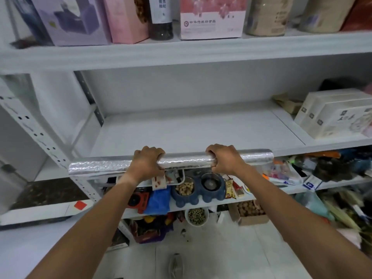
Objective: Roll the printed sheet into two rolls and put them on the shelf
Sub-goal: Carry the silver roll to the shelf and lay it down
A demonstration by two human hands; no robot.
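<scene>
A long silvery, embossed roll [100,167] lies level at the front edge of the white middle shelf [191,129]. My left hand [148,162] grips it left of its middle, fingers curled over the top. My right hand [225,159] grips it right of its middle in the same way. The roll's ends stick out past both hands. A second roll is not in view.
Cream boxes [334,113] stand on the right of the middle shelf. Pink and purple boxes and a dark bottle [161,17] fill the shelf above. Below, a blue double pet bowl [198,188], snack packets and clutter crowd the lower shelves.
</scene>
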